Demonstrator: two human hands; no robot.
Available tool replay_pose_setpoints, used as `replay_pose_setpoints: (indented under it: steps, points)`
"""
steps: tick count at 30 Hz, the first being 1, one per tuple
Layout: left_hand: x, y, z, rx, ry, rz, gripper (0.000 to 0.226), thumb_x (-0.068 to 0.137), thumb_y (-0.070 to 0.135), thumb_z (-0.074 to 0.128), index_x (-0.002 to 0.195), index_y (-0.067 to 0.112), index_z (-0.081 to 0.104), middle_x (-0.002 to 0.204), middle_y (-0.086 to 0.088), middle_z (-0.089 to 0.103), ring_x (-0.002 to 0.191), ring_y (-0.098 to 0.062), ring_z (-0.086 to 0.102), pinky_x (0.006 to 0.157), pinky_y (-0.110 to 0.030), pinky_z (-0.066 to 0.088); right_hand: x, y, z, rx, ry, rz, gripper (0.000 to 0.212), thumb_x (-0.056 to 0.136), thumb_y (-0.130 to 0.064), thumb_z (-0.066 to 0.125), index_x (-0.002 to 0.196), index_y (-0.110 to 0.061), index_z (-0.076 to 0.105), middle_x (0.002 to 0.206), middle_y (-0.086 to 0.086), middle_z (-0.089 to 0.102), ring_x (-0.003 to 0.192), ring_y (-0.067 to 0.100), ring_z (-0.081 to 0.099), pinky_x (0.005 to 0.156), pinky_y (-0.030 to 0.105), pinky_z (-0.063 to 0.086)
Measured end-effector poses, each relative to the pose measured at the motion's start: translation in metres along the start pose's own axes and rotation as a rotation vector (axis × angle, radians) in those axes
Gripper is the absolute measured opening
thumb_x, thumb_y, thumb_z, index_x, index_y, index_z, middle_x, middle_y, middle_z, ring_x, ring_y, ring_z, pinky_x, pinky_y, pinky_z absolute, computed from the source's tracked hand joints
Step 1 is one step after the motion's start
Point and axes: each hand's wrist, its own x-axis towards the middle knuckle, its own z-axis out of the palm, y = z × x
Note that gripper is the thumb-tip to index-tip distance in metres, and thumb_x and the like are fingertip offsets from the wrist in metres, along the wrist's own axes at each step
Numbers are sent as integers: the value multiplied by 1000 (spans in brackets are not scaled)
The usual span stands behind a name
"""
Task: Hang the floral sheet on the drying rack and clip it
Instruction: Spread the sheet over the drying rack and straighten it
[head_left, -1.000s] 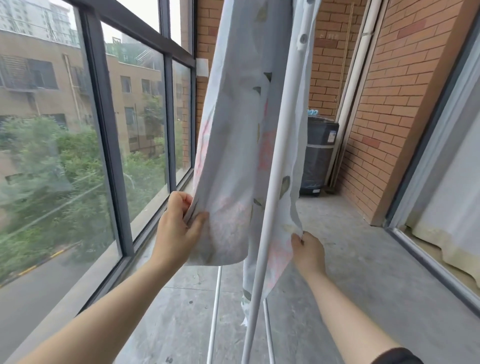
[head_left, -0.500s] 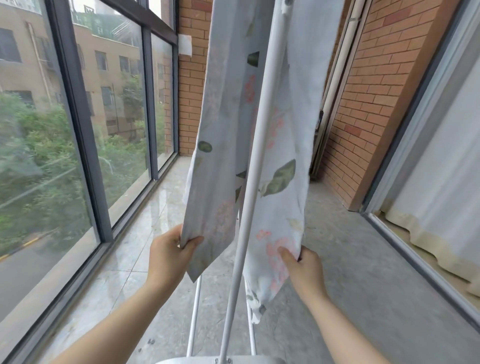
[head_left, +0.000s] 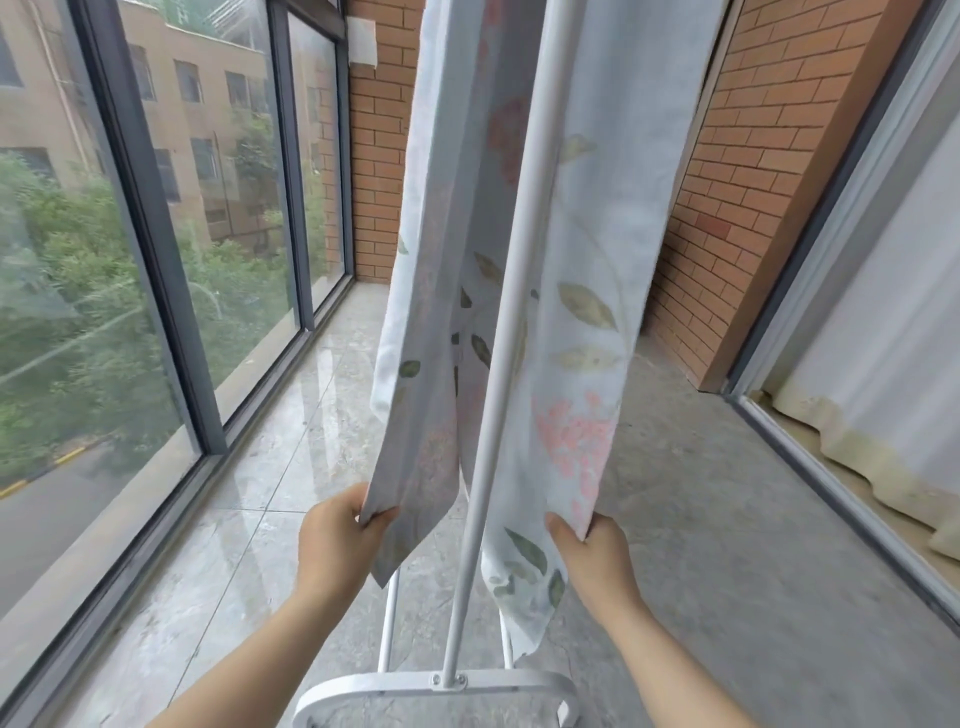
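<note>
Head view: left hand (head_left: 337, 540), right hand (head_left: 597, 553) fingers pinch floral sheet (head_left: 587, 312); rack pole (head_left: 498, 395) between; window (head_left: 156, 270) left.

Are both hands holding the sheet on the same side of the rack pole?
No, the left hand grips the floral sheet left of the rack pole, the right hand grips it on the right.

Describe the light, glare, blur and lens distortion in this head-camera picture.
Head view: soft daylight enters through the window, with no hard shadows; the polished floor beside it shows pale glare; the wide lens tilts the window frame and slightly bows the rack pole; the sheet looks slightly soft, and the trees outside are hazy behind the glass.
</note>
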Motion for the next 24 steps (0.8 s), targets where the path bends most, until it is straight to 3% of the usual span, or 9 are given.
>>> replay_pose_setpoints:
  steps: [2,5,7,10,13,16,18,21,24]
  points:
    - [-8,-7,4,-20,-9,-51,38,78,9,70,52,20,45,47,3,50,49,-14,40,50,-30,28,-2,3,3,-10,-19,4,18,93,-20,61,86,-6,70,76,1,71,70,14,67,58,24,50]
    - [-14,-12,9,-9,-46,-60,35,78,9,69,52,18,48,48,2,52,49,-12,41,50,-30,30,-7,11,8,-17,-29,26,24,94,-22,60,84,-4,70,76,8,72,71,21,69,63,34,53]
    - [-14,-15,13,8,-65,-60,32,78,9,68,54,12,47,51,-2,52,49,-12,40,50,-30,29,-11,17,11,-16,-36,41,27,94,-22,60,77,-2,68,68,6,68,60,21,63,56,33,47]
    - [-16,-23,18,8,-84,-91,35,78,7,65,54,12,40,48,2,44,50,-13,35,51,-30,25,-19,26,15,-14,-42,60,34,93,-21,61,63,-6,57,52,2,50,49,16,44,51,28,32]
    - [-22,-32,23,10,-110,-122,32,78,9,65,56,9,42,49,1,45,51,-15,37,51,-30,26,-25,27,19,-8,-50,69,41,94,-20,60,55,-15,51,40,-11,44,39,3,39,46,19,30]
    - [-27,-37,27,-5,-118,-167,34,80,10,66,55,11,43,50,2,47,51,-16,38,51,-31,27,-31,26,24,-4,-48,60,47,96,-19,57,52,-24,40,32,-16,42,33,0,41,39,10,27]
    - [-35,-39,28,-44,-134,-189,37,83,10,66,54,12,43,51,0,48,51,-16,38,51,-31,27,-34,29,27,-2,-61,61,47,96,-21,56,52,-23,39,34,-15,42,35,1,41,41,11,28]
    - [-51,-43,28,-44,-158,-202,42,87,12,63,53,14,39,48,3,41,50,-14,32,50,-30,23,-42,39,31,-42,-110,86,41,95,-28,58,57,-16,45,48,-6,44,46,10,40,48,23,30]
    - [-64,-50,27,-13,-184,-159,41,85,11,63,52,14,40,46,7,33,47,-9,27,48,-26,20,-49,53,34,-78,-133,90,34,94,-32,57,72,-6,60,65,14,62,57,20,54,55,27,39]
